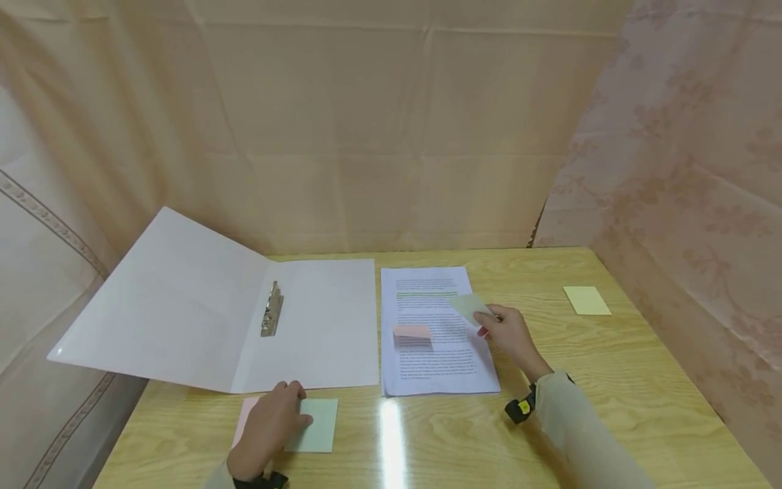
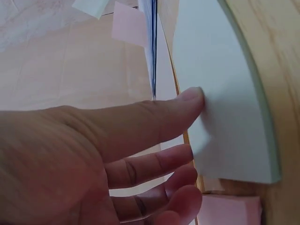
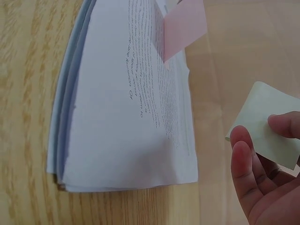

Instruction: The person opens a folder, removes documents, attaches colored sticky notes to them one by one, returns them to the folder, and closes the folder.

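Observation:
My right hand (image 1: 512,336) pinches a single pale green sticky note (image 1: 469,308) between thumb and fingers. The note hangs over the right part of a stack of printed pages (image 1: 427,380). A small red bit (image 1: 482,331) shows just under those fingers. On the page a pink sticky note (image 1: 412,333) is stuck, its lower part lifting off the paper. My left hand (image 1: 271,421) lies at the front, its thumb tip touching a pale green sticky note pad (image 2: 229,126) and its other fingers loosely bent. A pink pad (image 2: 227,209) sits beside the green one, partly covered by this hand.
A white folder (image 1: 330,326) with a metal clip (image 1: 271,310) lies open left of the pages, its cover (image 1: 165,305) raised at a slant. A yellow sticky pad (image 1: 586,300) is at the far right of the wooden table (image 1: 611,394). Curtains (image 1: 379,136) hang behind.

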A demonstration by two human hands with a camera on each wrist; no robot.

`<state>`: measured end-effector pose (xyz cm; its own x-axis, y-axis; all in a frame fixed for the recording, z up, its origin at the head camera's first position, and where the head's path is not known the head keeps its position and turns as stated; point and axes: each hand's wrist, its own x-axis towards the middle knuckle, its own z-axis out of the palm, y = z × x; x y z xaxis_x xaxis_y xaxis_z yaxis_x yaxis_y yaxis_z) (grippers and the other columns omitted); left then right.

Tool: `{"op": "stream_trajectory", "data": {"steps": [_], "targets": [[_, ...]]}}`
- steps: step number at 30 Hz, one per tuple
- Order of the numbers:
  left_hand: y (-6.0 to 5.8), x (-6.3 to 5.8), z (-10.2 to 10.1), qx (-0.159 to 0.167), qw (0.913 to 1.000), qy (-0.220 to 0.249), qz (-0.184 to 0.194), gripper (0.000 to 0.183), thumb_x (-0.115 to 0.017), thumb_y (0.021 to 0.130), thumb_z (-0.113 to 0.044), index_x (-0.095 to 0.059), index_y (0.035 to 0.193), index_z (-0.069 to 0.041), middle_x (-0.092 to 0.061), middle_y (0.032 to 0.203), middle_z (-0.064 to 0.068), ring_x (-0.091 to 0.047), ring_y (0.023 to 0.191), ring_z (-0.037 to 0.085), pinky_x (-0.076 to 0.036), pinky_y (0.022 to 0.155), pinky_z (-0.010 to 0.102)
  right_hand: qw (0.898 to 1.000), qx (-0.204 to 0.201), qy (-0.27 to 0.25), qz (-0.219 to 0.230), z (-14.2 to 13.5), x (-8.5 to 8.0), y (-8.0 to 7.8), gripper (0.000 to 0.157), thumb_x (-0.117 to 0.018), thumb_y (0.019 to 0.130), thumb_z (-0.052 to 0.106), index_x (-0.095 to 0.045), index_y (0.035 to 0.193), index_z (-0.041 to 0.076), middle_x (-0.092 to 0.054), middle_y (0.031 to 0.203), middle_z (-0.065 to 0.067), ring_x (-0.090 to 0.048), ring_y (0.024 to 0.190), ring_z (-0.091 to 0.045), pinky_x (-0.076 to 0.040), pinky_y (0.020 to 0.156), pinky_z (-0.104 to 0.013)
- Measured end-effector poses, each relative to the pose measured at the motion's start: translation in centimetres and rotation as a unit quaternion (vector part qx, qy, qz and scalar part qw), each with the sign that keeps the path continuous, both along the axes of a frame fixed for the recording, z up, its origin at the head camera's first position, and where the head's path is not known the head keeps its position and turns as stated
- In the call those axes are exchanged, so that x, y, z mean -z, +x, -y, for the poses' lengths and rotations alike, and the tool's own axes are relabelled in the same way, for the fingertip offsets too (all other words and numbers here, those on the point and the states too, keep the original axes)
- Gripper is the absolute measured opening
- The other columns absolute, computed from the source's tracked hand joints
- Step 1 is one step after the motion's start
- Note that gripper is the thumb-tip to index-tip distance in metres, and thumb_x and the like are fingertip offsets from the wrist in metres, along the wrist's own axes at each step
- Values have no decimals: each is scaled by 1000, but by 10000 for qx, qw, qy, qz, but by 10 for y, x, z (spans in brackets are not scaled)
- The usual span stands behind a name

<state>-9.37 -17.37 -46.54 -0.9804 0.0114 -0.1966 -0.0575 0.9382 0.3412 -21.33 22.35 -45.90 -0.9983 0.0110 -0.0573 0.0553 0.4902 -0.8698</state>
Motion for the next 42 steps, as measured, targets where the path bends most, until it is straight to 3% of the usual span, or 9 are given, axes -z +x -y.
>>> {"op": "stream_trajectory", "data": {"steps": [12,23,42], "targets": [[-2,0,0,-124,9990,318,274,24,-74,83,-26,-65,94,-6,-55,75,1,-47,64,15,-39,56,28,10000,-36,-50,19,-1,4,1,30,-58,97,20,-67,114,-4,-68,78,-11,-60,70,-18,-52,65,-34],[-14,-4,-5,244,9967,619,-464,16,-69,88,-23,-67,91,-8,-60,74,-2,-49,65,11,-41,58,28,9999,32,-106,-11,0,2,4,28,-58,97,19,-68,110,-4,-67,78,-12,-60,71,-19,-52,64,-34],[-40,-5,-28,323,9887,1357,-558,11,-66,91,-20,-69,95,-10,-64,85,-1,-55,75,9,-44,64,26,9999,44,-112,38,1,1,3,30,-58,98,20,-67,113,-3,-68,79,-11,-59,71,-17,-52,65,-35]]}}
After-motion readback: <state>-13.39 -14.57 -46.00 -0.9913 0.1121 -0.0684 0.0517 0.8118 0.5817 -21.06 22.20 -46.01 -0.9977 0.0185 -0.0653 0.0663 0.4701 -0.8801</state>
